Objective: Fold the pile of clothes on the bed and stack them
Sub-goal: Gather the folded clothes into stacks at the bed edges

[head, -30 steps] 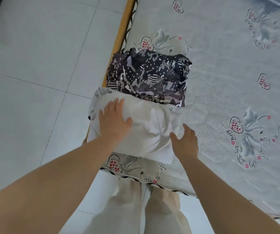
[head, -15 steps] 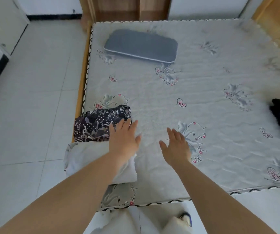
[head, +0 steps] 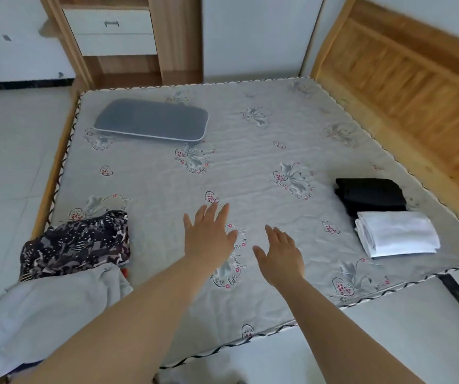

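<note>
The bed fills most of what I see, its quilted grey cover printed with hearts and flowers, one wooden headboard along its right side and one flat grey pillow lying at the far left. Four pieces of clothing are on it, in two pairs well apart. At the near left corner lie one pale grey folded garment, partly under my left forearm, and one dark patterned garment touching it just beyond. At the near right edge lie one black folded garment and one white folded garment, the white nearer me and touching the black. Both sit with their long axes running roughly across my view, tilted a little. My left hand and my right hand hang over bare cover in the middle, between the two pairs, fingers spread and straight, holding nothing. The right-side pair lies off to the right of my right fingers, so that hand is the nearer one to it; the left pair is behind and left of my left fingers. I judge the next move is a reach rightward for the white or black piece, to bring the pairs into one stack.
</note>
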